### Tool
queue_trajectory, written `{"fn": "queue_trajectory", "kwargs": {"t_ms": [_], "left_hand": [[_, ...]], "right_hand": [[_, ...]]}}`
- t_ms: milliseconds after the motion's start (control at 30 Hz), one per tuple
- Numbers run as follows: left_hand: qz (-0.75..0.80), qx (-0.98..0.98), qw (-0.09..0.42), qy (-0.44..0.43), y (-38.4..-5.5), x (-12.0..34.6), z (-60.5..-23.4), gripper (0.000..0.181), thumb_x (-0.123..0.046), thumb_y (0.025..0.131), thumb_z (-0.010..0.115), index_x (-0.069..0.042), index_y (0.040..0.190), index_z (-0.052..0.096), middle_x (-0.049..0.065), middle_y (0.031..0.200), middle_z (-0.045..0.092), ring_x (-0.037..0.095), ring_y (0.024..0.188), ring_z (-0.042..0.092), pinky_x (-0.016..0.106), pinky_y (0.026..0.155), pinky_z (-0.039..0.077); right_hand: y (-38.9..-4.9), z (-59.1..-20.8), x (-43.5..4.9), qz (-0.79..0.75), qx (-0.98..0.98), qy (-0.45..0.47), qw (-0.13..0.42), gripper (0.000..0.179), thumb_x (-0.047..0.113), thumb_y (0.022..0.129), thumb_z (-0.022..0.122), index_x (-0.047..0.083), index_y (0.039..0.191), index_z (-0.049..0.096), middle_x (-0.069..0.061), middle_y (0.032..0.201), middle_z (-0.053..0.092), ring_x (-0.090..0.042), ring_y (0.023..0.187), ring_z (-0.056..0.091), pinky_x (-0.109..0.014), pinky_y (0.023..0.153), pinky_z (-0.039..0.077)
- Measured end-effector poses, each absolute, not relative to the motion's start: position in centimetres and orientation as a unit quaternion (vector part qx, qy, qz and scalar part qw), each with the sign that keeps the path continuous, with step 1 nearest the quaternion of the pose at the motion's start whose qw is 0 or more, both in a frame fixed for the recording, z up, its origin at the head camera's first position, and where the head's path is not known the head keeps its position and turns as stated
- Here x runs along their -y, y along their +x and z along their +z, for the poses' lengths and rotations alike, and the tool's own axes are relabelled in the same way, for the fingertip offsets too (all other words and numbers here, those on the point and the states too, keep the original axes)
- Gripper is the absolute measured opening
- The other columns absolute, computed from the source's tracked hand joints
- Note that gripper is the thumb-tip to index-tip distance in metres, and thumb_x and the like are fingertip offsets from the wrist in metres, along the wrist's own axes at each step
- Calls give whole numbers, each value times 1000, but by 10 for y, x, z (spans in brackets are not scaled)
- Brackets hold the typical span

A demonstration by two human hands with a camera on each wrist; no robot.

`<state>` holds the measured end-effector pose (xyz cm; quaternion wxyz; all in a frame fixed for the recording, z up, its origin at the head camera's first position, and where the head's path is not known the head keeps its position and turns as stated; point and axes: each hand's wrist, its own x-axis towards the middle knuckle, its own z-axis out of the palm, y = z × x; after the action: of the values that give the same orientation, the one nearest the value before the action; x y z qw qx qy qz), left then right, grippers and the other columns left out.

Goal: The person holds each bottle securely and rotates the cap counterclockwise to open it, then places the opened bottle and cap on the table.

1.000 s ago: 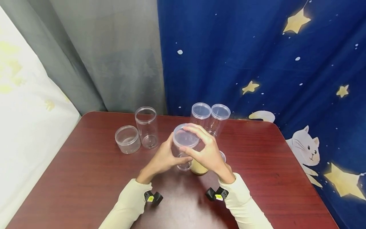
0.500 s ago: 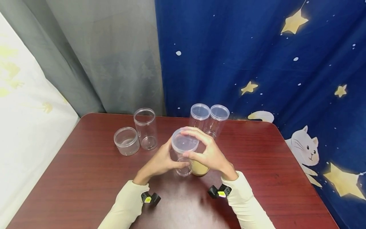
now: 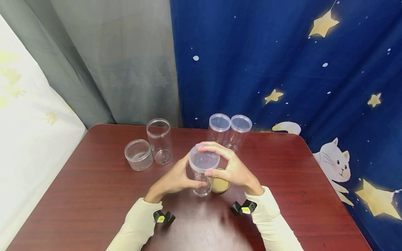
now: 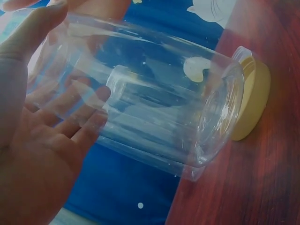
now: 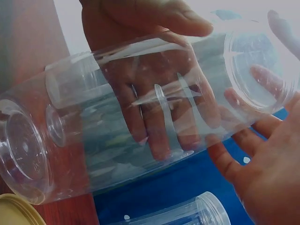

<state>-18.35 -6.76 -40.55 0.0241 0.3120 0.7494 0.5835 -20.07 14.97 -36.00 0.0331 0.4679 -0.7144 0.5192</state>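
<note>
Both hands are on a tall clear plastic jar [image 4: 154,98] with a translucent screw lid [image 3: 204,159] on top. My left hand [image 3: 176,177] grips the jar's body from the left, its thumb across the near side. From the right, my right hand [image 3: 235,170] holds the lid's rim between thumb and fingers. In the right wrist view the left hand [image 5: 154,98] shows through the clear wall, and the jar looks hollow. Whether its base touches the table cannot be told. Close beside the base is a round yellow lid-like piece [image 3: 221,185], partly covered by the right hand.
At the back left stand a short clear jar [image 3: 139,155] and a tall lidless-looking one [image 3: 160,143]. Two tall lidded jars, one left [image 3: 219,124] and one right [image 3: 241,125], stand behind my hands. The dark red table [image 3: 282,167] meets curtains at its back edge.
The held jar has come slightly lower and nearer to me, with both hands on it throughout. My right wrist has shifted a little rightward, and more of the yellow piece shows.
</note>
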Motion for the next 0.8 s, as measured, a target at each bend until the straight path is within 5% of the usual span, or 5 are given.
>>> {"fn": "queue_trajectory", "kwargs": {"t_ms": [233,600,800], "left_hand": [[586,-740,42,327,-184,70,-404,95,-15,70,89,-26,149,37,-2,128,61,17,118,58,44,108,40],[582,-732,70,348,-183,73,-404,94,-13,71,89,-23,149,36,-1,130,60,18,120,56,40,109,39],[587,-730,69,344,-184,72,-405,91,-12,72,88,-23,148,38,-1,132,58,18,121,55,44,110,37]], "right_hand": [[-202,-357,-149,547,679,490,-9,57,3,80,79,4,133,57,-13,140,53,-30,131,47,-38,104,46],[-204,-358,-151,553,636,537,-38,51,18,89,73,0,132,53,-19,140,51,-34,133,45,-39,107,43],[-204,-357,-152,553,642,529,-51,67,22,90,71,-1,145,41,-19,148,45,-30,136,44,-38,112,38]]}}
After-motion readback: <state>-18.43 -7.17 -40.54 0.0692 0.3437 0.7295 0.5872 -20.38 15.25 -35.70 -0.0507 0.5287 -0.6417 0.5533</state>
